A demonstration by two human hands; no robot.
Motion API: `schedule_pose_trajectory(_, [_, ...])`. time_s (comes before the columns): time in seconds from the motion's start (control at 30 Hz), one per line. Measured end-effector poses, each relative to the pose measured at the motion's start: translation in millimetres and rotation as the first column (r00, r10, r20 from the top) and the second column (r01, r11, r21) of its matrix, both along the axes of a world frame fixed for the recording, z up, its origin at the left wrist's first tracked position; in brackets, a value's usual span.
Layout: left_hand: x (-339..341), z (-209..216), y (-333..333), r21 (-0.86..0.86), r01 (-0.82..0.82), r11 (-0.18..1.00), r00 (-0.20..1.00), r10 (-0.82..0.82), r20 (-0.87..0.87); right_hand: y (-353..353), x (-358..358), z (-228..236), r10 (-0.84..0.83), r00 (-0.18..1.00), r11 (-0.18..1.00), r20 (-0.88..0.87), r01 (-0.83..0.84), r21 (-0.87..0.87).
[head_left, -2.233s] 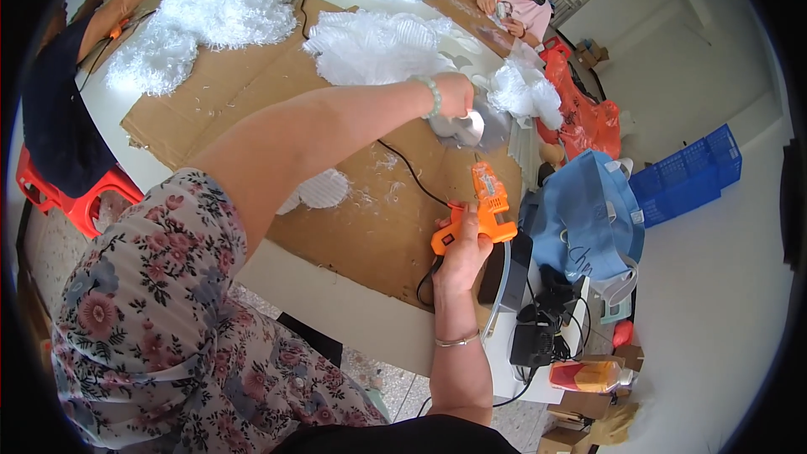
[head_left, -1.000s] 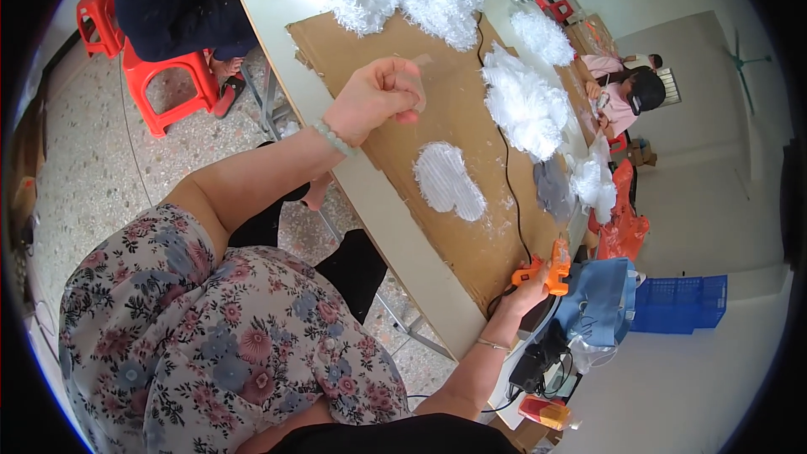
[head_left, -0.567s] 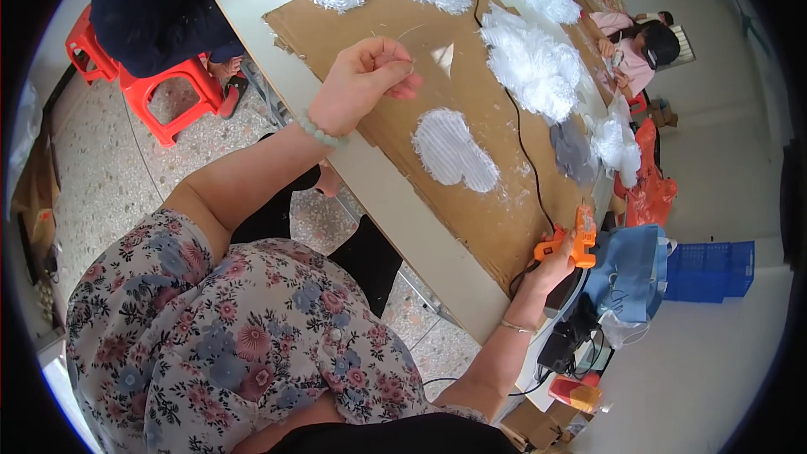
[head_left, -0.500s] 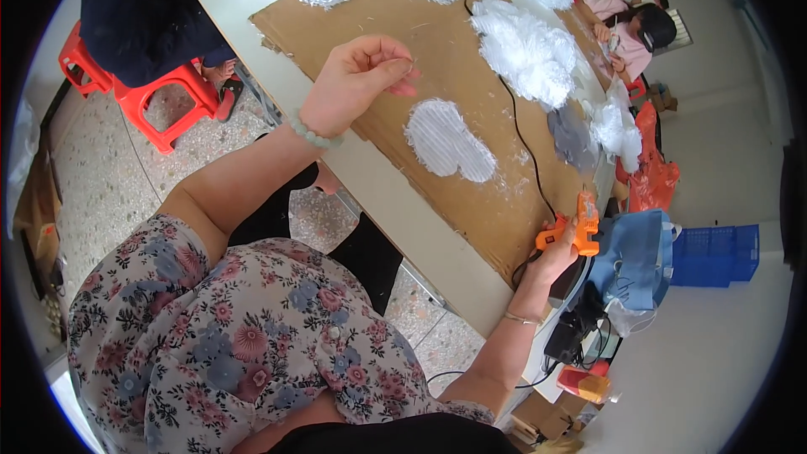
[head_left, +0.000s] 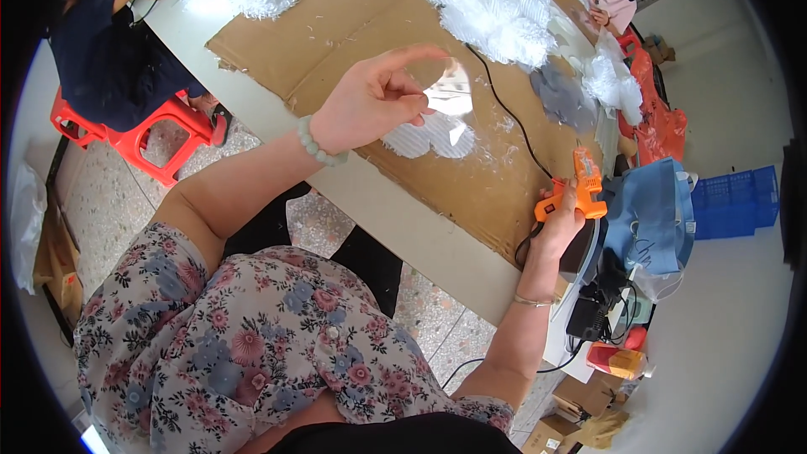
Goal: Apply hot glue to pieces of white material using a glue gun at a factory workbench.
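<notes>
My left hand point(head_left: 374, 97) is raised over the cardboard, thumb and fingers closed on the edge of a shiny clear plastic film piece point(head_left: 455, 88). The index finger stretches along the film's top. Below it on the cardboard lies a white ribbed fabric piece point(head_left: 450, 141), partly hidden by the hand and film. My right hand point(head_left: 565, 219), at the table's right side, is wrapped round an orange hot glue gun point(head_left: 586, 176). The gun's nozzle points away from me.
Brown cardboard point(head_left: 336, 34) covers the table, with a black cord point(head_left: 504, 105) across it. Fluffy white pieces point(head_left: 496, 17) are heaped at the back; a grey piece point(head_left: 563, 99) lies right. A blue bag point(head_left: 651, 214) stands beyond the glue gun. Other people work at left and far right.
My left hand has moved right and lower, over the white fabric piece, and the clear film now shows in its fingers. My right hand keeps its grip on the glue gun. The view has shifted.
</notes>
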State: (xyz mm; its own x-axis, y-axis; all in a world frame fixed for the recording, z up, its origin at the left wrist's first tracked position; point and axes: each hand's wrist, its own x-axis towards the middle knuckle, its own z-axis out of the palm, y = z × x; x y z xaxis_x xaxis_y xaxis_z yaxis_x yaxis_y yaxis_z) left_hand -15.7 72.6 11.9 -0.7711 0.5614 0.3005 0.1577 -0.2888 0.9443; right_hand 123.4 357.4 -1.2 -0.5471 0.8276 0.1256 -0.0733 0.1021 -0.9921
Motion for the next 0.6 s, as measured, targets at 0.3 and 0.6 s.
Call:
schedule_pose_trajectory(0.3, [0,-24,-11,-0.244,-0.063,0.968,0.992,0.087,0.089,-2,-2,3,0.027,0.999,1.0,0.043,-0.027,-0.006])
schedule_pose_trajectory(0.6, [-1,-27,-23,-0.407,-0.13,0.904,0.949,-0.006,-0.316,3,-3,0,0.046,0.998,0.999,0.049,-0.046,-0.009])
